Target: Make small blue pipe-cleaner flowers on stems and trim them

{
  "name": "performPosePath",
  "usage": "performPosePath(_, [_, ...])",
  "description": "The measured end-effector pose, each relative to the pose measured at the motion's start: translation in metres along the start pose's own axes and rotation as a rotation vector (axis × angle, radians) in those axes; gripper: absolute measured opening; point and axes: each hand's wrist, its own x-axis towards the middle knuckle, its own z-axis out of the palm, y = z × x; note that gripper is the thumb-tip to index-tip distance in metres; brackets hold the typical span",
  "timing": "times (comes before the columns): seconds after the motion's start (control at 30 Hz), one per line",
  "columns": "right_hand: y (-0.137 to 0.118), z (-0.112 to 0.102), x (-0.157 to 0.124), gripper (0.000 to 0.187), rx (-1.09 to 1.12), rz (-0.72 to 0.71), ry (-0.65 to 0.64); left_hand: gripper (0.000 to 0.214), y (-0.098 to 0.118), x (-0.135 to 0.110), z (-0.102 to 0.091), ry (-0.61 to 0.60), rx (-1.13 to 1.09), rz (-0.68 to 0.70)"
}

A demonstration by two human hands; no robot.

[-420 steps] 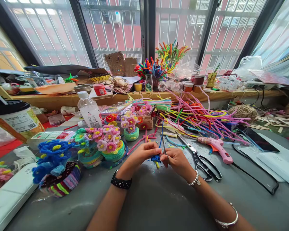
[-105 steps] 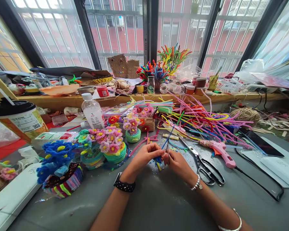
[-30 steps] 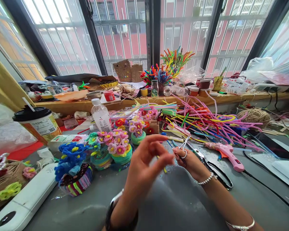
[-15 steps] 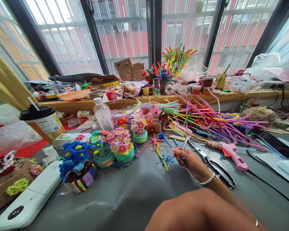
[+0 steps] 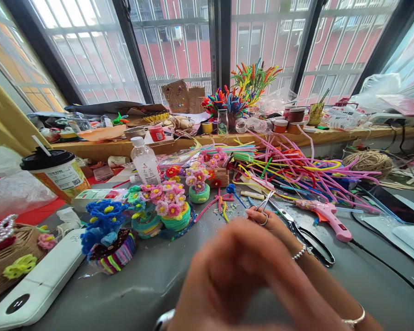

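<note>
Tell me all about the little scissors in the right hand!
The little scissors are silver and shiny, and look like metal. Their slim blades point up and away, leaning toward the right of the picture. One rounded finger loop shows; the right hand hides some of the handle. That hand is gripping them, to the left of the big black-handled scissors. They are too small here to tell whether the blades are fully closed.

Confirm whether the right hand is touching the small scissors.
Touching. The head view shows the right hand holding the small scissors, a silver handle loop against its fingers.
</note>
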Motion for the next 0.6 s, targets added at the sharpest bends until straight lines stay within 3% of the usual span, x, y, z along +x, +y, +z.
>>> performPosePath(0.1, [-0.001, 0.001, 0.000, 0.024, -0.013, -0.067, 0.019, 0.018, -0.016, 0.046, -0.005, 0.320, -0.060, 0.068])
performPosePath(0.2, [-0.002, 0.003, 0.000, 0.025, -0.031, -0.102, 0.046, 0.020, -0.059, 0.079, -0.025, 0.466, -0.041, -0.002])
performPosePath(0.3, [-0.002, 0.006, -0.001, 0.025, -0.085, -0.121, 0.047, 0.029, -0.098, 0.091, -0.040, 0.468, -0.102, -0.117])
performPosePath(0.37, [-0.001, 0.009, -0.003, 0.025, -0.136, -0.113, 0.025, 0.031, -0.111, 0.092, -0.043, 0.413, -0.239, -0.183])
performPosePath(0.47, [0.001, 0.012, -0.004, 0.025, -0.209, -0.092, -0.020, 0.031, -0.112, 0.090, -0.041, 0.349, -0.376, -0.249])
performPosePath(0.6, [0.002, 0.017, -0.005, 0.026, -0.271, -0.034, -0.054, 0.032, -0.107, 0.088, -0.040, 0.365, -0.427, -0.280])
